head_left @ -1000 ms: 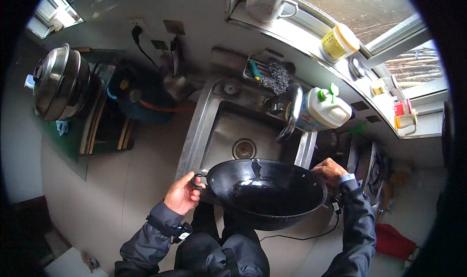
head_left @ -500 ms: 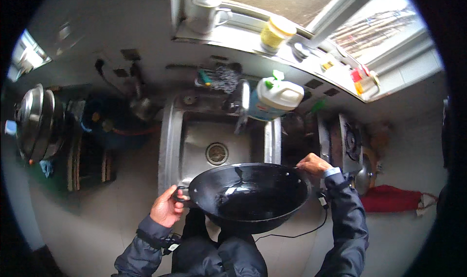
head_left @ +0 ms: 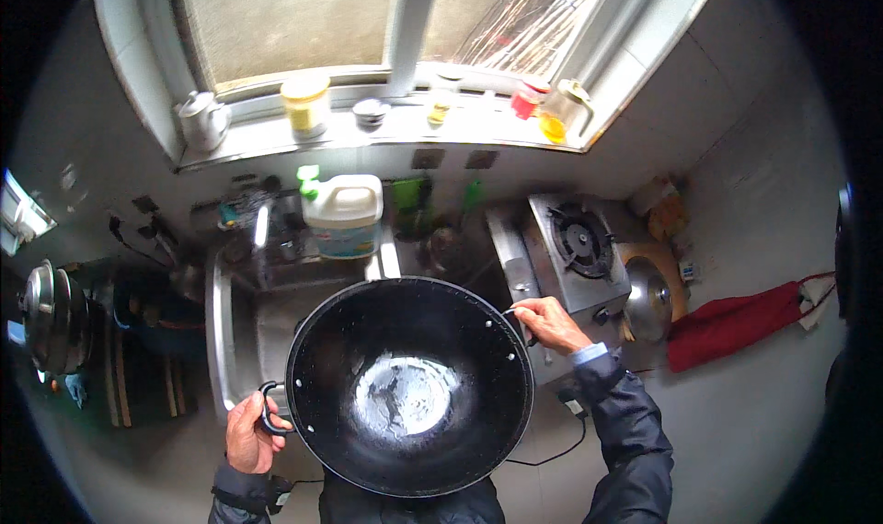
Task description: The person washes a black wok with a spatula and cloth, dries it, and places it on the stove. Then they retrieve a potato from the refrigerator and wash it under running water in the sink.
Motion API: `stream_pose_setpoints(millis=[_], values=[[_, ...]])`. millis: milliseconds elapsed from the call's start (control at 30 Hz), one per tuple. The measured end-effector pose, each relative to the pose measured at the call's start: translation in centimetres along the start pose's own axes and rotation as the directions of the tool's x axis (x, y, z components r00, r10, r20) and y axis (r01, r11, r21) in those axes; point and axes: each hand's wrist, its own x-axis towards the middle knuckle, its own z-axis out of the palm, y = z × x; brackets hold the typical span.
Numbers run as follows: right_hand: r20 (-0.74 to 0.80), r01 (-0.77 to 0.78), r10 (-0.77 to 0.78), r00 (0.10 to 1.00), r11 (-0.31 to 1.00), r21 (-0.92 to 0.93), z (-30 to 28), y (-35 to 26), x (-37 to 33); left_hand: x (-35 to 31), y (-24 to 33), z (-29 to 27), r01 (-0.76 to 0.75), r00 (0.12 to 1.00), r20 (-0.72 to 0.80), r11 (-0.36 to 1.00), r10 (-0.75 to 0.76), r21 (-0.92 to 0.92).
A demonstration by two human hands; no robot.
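A large black wok (head_left: pixel 331 358) is held in front of me by its two side handles, its inside facing up. Wet, shiny light reflects off its bottom. My left hand (head_left: pixel 251 435) is closed round the loop handle at the left rim. At the upper right rim, my right hand (head_left: pixel 550 325) grips the other handle, whose far part is hidden by my fingers. Behind the wok lies a metal sink (head_left: pixel 267 326), partly covered by the wok.
A white jug with a green pump (head_left: pixel 342 213) stands behind the sink. To the right sit a gas stove (head_left: pixel 581 239), a domed metal lid (head_left: pixel 647 296) and a red cloth (head_left: pixel 731 326). Jars and a white pitcher (head_left: pixel 202 122) line the windowsill. Stacked steel pots (head_left: pixel 46 317) are far left.
The wok has tipped from a slanted pose to show its whole inside, and both hands moved with it. My view has turned toward the right, bringing the stove more into view.
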Motion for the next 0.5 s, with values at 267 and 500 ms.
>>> stream_pose_setpoints(millis=[267,500], values=[[-0.384,0.202,-0.113,0.916,0.959,0.201,-23.7,13.3,-1.6,3.4,-5.7,26.4,-0.072,0.977,0.21,0.99,0.045,0.124],[-0.538,0.058,0.021,0.843,0.99,0.129,-38.1,19.3,0.8,10.6,-9.3,42.6,-0.138,0.91,0.412,0.972,0.049,0.19]])
